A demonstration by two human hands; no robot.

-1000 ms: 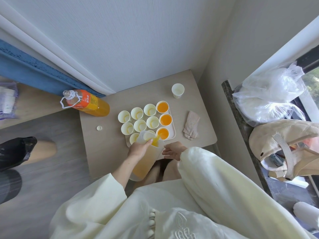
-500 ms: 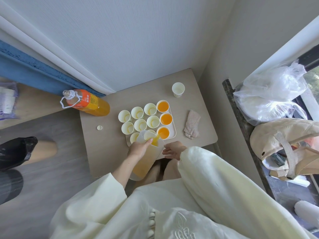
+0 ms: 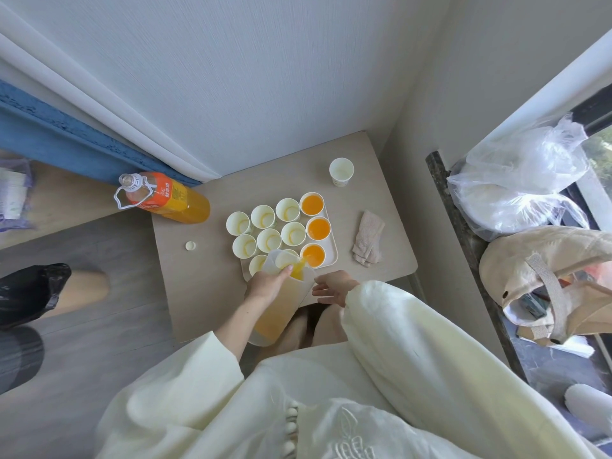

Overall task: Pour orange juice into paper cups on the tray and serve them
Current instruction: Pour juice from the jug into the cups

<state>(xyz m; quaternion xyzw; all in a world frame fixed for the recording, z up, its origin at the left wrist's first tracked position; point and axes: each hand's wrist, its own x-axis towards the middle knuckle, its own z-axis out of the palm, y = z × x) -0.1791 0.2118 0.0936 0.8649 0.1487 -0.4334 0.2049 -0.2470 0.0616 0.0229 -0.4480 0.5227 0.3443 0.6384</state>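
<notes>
L hand (image 3: 266,284) tilts pitcher (image 3: 281,303), juice into cup (image 3: 313,255).

The left hand (image 3: 266,286) grips a tilted clear pitcher (image 3: 281,314), juice at its spout over the filled paper cup (image 3: 313,255) just beyond the hands on the tray (image 3: 332,260). The right hand (image 3: 332,288) lies relaxed beside the pitcher; a cloth (image 3: 368,241) sits beyond it.

A white textured wall (image 3: 265,77) meets a plain beige wall (image 3: 447,94) at a corner. There a small pale wooden table (image 3: 205,293) stands on a grey plank floor (image 3: 82,342). Daylight enters through a window (image 3: 601,154) on the right, above a dark stone ledge (image 3: 463,260).
</notes>
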